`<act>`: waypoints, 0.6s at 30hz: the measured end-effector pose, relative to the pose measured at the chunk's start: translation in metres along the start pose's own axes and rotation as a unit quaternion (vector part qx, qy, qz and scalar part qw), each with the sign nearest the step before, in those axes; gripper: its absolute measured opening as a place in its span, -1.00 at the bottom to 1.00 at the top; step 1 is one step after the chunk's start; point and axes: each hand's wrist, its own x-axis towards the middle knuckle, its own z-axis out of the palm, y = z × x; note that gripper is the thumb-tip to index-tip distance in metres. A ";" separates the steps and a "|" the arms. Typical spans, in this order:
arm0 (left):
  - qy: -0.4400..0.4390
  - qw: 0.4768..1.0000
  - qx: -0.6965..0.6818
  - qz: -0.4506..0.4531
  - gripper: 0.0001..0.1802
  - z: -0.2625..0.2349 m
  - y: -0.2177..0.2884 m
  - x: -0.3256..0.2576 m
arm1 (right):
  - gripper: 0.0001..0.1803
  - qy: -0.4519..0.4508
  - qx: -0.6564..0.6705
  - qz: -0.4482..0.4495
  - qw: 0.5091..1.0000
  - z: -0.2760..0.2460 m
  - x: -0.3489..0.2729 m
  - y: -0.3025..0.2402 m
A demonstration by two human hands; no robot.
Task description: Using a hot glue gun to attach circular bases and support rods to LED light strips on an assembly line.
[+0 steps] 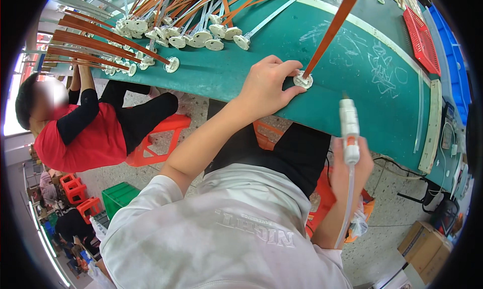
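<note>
The person's left hand point(266, 88) reaches across the front edge of the green, smooth-topped table point(226, 80), its thumb and fingers clamped on the rim of a small, round, white disc point(303, 81). The disc lies at the table's near edge, right of the middle, and a long, flat, orange-brown strip point(333, 30) rises from its centre, leaning to the right and running out past the top of the view.

The right hand point(363, 163) is wrapped around a white, pen-shaped dispensing tool point(348, 120) with an orange mark on its body. The tool's thin, dark tip points away from the person, over the table to the right of the disc and apart from it. A translucent, flexible tube point(347, 208) runs back from the tool along the right forearm.

To the left, a loose heap of flat orange-brown and pale strips with white disc ends point(201, 36) covers the far part of the table; a row of similar orange-brown strips point(100, 32) slants out toward the left. Whitish scrawls point(385, 70) mark the green surface on the right. Near the far right corner are a red, slotted plastic basket point(421, 40) and a blue plastic bin point(447, 58). A co-worker in a red shirt point(93, 135) sits at the left on a red plastic stool point(161, 140).
</note>
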 end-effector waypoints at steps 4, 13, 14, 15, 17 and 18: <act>-0.006 1.000 -0.026 -0.012 -0.54 -0.001 0.001 -0.001 | -0.59 0.057 -0.175 -0.074 0.980 -0.036 0.055 0.024; -0.023 0.998 -0.040 -0.035 -0.54 -0.003 -0.001 -0.007 | -0.55 0.086 -0.278 -0.091 0.953 -0.015 0.108 0.038; -0.016 0.998 -0.040 -0.043 -0.54 -0.003 -0.003 -0.008 | -0.55 0.117 -0.324 -0.113 0.932 -0.010 0.096 0.020; -0.013 0.998 -0.040 -0.038 -0.53 -0.003 -0.003 -0.009 | -0.55 0.149 -0.369 -0.132 0.908 -0.007 0.089 0.004; -0.011 0.998 -0.044 -0.036 -0.53 -0.006 -0.002 -0.009 | -0.59 0.140 -0.316 -0.256 0.903 -0.004 0.085 -0.020; -0.013 0.998 -0.043 -0.039 -0.53 -0.007 -0.001 -0.008 | -0.63 0.053 -0.173 -0.191 0.965 0.002 0.079 -0.038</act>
